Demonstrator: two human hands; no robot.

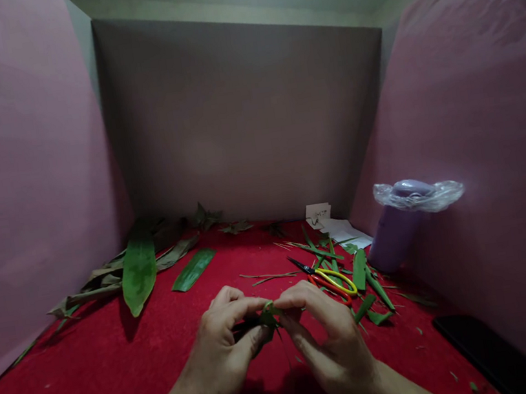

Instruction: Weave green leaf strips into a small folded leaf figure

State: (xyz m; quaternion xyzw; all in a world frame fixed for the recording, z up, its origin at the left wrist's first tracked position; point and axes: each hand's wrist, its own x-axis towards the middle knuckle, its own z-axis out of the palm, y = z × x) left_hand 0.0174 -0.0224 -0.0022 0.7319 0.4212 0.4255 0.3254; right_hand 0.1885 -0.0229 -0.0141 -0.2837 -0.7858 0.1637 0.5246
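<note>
Over the red cloth, my left hand (pixel 228 335) and my right hand (pixel 323 329) meet fingertip to fingertip. Between them is a small folded piece of green leaf (pixel 269 313), pinched by both hands. The fingers cover much of it, and a thin strand hangs below. Just beyond my right hand lie scissors (pixel 330 279) with one yellow and one red handle loop, blades pointing left. Cut leaf strips (pixel 359 269) are scattered to the right of the scissors.
At left lie a long green leaf (pixel 139 273), a shorter leaf piece (pixel 193 269) and dry brown leaves (pixel 108 280). A purple container (pixel 396 237) topped with clear plastic stands at right, near white papers (pixel 346 231). A dark flat object (pixel 490 348) lies front right. Walls enclose three sides.
</note>
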